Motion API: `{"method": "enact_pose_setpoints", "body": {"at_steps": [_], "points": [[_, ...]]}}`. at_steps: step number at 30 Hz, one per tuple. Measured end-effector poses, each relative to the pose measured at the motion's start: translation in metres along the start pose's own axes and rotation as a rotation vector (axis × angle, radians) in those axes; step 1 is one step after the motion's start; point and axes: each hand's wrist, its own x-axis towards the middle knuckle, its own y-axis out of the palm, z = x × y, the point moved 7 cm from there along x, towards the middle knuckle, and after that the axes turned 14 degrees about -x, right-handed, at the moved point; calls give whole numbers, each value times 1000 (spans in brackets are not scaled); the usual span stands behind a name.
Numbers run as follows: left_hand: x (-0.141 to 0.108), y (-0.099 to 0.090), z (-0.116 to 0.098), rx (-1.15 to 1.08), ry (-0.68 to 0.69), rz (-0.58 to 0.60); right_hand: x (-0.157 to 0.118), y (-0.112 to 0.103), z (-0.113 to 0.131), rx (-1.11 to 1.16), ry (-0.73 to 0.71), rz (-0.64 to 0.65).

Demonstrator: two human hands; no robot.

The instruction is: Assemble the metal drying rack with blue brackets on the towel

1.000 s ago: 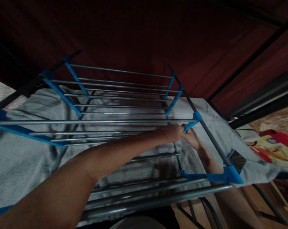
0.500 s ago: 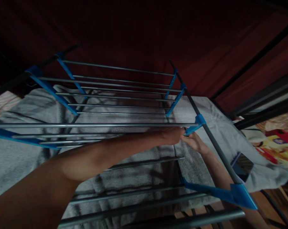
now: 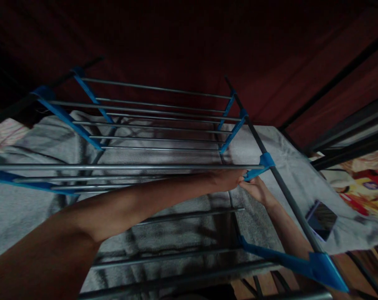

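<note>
A shoe rack of grey metal rods and blue plastic brackets lies before me. My left hand (image 3: 231, 179) reaches across from the left, closed around the right end of a metal rod (image 3: 91, 179) at the middle tier. Its fingertips are partly hidden. Against it, my right hand (image 3: 254, 189) comes up from below right, with fingers pinched on the blue bracket (image 3: 256, 172) where that tier meets the dark side pole (image 3: 289, 198). A loose-ended rod (image 3: 191, 215) extends below both hands. The exact joint between rod and bracket is covered by my fingers.
The rack rests on a grey blanket (image 3: 254, 141). A phone (image 3: 321, 220) lies to the right of the side pole, with a red and yellow printed item (image 3: 364, 193) beyond it. A dark red curtain (image 3: 176, 41) hangs behind. Dark metal bars (image 3: 339, 79) stand at the right.
My view has shifted slightly, so the rack's right side appears a little further right and the near bracket lower. Both hands stay at the same bracket with only small finger movement.
</note>
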Motion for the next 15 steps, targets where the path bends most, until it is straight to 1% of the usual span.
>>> {"method": "enact_pose_setpoints", "body": {"at_steps": [3, 7, 10, 15], "points": [[-4, -1, -1, -16, -57, 21, 0, 0, -3, 3, 5, -14], [-8, -5, -1, 88, -141, 14, 0, 1, -5, 7, 4, -13], [-10, -7, -5, 90, -145, 7, -1, 0, -4, 6, 4, -32], [-10, -7, -10, 90, -139, 30, -4, 0, -2, -12, 44, -64]]}}
